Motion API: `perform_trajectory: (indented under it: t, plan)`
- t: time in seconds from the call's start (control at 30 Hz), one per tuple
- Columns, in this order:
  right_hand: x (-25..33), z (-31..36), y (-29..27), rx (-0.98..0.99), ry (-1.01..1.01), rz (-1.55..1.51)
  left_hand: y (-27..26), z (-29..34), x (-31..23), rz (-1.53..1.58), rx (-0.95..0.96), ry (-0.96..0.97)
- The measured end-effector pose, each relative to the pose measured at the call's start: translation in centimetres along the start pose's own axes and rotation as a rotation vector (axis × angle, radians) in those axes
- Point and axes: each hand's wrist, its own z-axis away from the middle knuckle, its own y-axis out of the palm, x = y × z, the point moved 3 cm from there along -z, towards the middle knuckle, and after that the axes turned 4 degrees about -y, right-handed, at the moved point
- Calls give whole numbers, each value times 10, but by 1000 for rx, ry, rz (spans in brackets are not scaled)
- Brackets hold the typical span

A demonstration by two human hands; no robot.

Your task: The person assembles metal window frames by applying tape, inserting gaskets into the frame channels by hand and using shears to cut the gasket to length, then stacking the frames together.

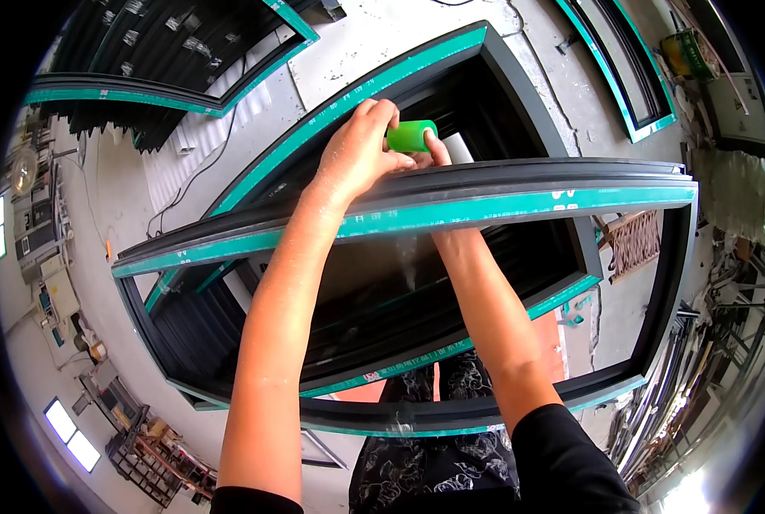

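A dark window frame [485,176] with a green protective strip [451,214] along its face stands tilted in front of me. Over its upper bar reaches my left hand [357,147], its fingers curled in at the left end of a green roll [411,136], which looks like tape. What those fingers pinch is hidden. Through the frame's opening passes my right forearm, and behind the bar my right hand [436,151] grips the roll's right end; most of that hand is hidden by the bar. A pale white piece [458,147] shows just right of it.
Behind and under this frame lies another dark frame [528,103] with green edging. More frames lie at the upper left [134,92] and upper right [609,60]. Long profiles [657,411] are piled at the right. A black cable [219,158] runs across the floor.
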Motion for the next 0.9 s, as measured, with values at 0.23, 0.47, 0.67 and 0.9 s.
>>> perform_trajectory:
  t: [0.23, 0.47, 0.67, 0.9]
  plan:
    - [2, 1, -7, 112, 7, 120, 8, -6, 0, -56, 115, 89]
    - [-29, 107, -22, -417, 77, 305, 3, -3, 2, 43, -71, 133]
    - [-37, 160, 41, -323, -99, 1221, -1, -4, -4, 64, -185, 85]
    - [-2, 140, 126, 97, -473, 2214, -27, 26, 6, 612, -265, -99]
